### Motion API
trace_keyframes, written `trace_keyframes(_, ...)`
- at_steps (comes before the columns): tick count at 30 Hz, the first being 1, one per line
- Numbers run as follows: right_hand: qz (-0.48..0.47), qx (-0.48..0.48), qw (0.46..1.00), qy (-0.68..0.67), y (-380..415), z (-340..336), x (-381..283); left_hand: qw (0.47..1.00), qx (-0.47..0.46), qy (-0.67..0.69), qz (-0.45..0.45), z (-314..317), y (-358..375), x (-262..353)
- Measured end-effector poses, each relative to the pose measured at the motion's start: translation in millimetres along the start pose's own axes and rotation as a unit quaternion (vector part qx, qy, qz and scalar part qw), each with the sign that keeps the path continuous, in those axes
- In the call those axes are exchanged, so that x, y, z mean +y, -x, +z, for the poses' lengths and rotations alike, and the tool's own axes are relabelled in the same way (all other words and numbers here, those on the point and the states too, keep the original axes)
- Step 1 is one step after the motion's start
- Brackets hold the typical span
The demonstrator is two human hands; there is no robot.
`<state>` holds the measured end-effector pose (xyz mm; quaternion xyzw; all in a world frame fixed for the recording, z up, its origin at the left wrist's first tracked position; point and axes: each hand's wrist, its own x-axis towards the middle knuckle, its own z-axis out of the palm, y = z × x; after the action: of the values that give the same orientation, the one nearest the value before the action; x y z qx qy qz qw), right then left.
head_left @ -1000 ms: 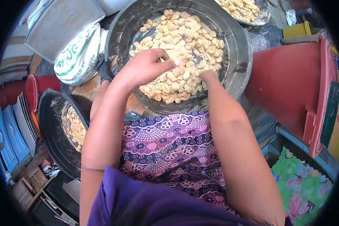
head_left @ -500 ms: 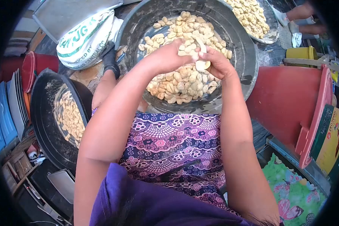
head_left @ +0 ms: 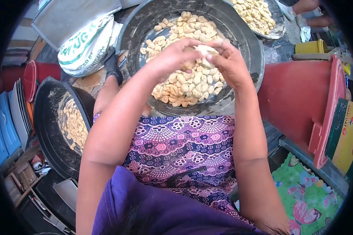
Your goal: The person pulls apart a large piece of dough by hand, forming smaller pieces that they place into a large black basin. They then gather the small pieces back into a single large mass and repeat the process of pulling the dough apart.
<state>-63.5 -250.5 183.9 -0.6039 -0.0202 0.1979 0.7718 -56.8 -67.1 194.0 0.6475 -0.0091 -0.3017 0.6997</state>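
One round black plastic tub [head_left: 255, 51] on dark floor [head_left: 292, 36], beige oval pieces [head_left: 186, 87] inside; left hand [head_left: 177, 57], right hand [head_left: 232, 65]: grip narrow on pale strip [head_left: 206, 51].

A pale, cream-coloured lump [head_left: 208, 51] is gripped in the right fingers [head_left: 225, 47], with the left fingers [head_left: 187, 43] at its other side. It is raised above the heap, tilted, its top face smooth and lighter than most pieces below; its lower part is hidden and blurred.

The small dough-like pieces [head_left: 200, 84] are rounded and cream to tan, many with a crease along the middle. They lie loosely heaped at mixed angles inside the round black basin [head_left: 256, 55], browner toward the wearer, with a few scattered at the far left.
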Motion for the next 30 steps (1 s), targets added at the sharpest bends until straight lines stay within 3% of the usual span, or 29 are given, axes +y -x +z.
trace_keyframes(2, -0.01, -0.009, 1.0, -0.008, -2.9, 4.0, -1.4, 0.997, 0.017, -0.07, 0.027, 5.6, -0.6, -3.1)
trace_keyframes(6, 0.025, 0.051, 0.997, -0.043, -12.7, -25.3, 5.3, 0.991, 0.026, -0.132, -0.019, -6.5, -3.5, -1.4)
trace_keyframes(8, -0.017, 0.017, 0.964, -0.266, -18.7, -56.9, 16.2, 0.996, 0.024, -0.067, -0.055, -13.7, -3.2, -2.0)
trace_keyframes(10, 0.014, 0.048, 0.957, -0.285, -19.6, -61.9, 12.1, 0.996, 0.037, -0.052, -0.069, -14.3, -2.2, -2.3)
trace_keyframes(12, 0.015, 0.263, 0.954, -0.145, -22.5, -57.1, 13.5, 0.974, 0.056, -0.22, 0.022, -15.8, -3.5, -5.3)
trace_keyframes(14, -0.006, 0.258, 0.947, -0.19, -26.5, -63.7, 19.8, 0.967, 0.046, -0.252, 0.013, -13.7, -1.0, -1.7)
trace_keyframes(16, -0.026, 0.255, 0.958, -0.128, -37.9, -79.3, 38.1, 0.96, 0.044, -0.26, -0.093, -8.1, 1.4, 8.0)
trace_keyframes(17, 0.012, 0.281, 0.955, -0.096, -42.6, -90.0, 48.2, 0.96, 0.042, -0.26, -0.093, -6.9, 0.6, 11.2)
trace_keyframes(19, 0.159, 0.258, 0.933, 0.192, -55.0, -115.5, 81.0, 0.913, -0.001, -0.373, -0.161, -6.1, 0.0, 16.2)
trace_keyframes(20, 0.266, 0.195, 0.877, 0.349, -55.5, -121.2, 96.6, 0.914, 0.001, -0.374, -0.159, -9.1, -0.3, 10.7)
trace_keyframes(21, 0.287, 0.157, 0.819, 0.471, -61.6, -123.5, 130.5, 0.898, -0.059, -0.412, -0.142, -14.6, -1.3, -0.9)
trace_keyframes(22, 0.271, 0.09, 0.799, 0.529, -57.5, -116.2, 146.6, 0.878, -0.119, -0.447, -0.125, -18.0, -2.3, -6.9)
trace_keyframes(23, 0.31, 0.054, 0.803, 0.506, -57.0, -98.0, 137.5, 0.824, -0.123, -0.543, -0.11, -6.3, 8.4, 7.5)
trace_keyframes(24, 0.263, 0.11, 0.811, 0.51, -65.4, -97.4, 166.7, 0.824, -0.12, -0.543, -0.109, -7.7, 9.2, 6.1)
trace_keyframes(26, 0.209, 0.164, 0.816, 0.513, -85.3, -81.3, 203.4, 0.759, -0.09, -0.632, -0.125, -17.3, 8.1, 1.3)
trace_keyframes(28, 0.34, 0.416, 0.674, 0.507, -96.7, -32.4, 220.0, 0.761, -0.042, -0.641, -0.084, -33.9, 4.8, -10.8)
trace_keyframes(30, 0.305, 0.408, 0.687, 0.518, -98.2, 3.0, 217.2, 0.849, -0.071, -0.493, -0.175, -59.7, -11.8, -19.4)
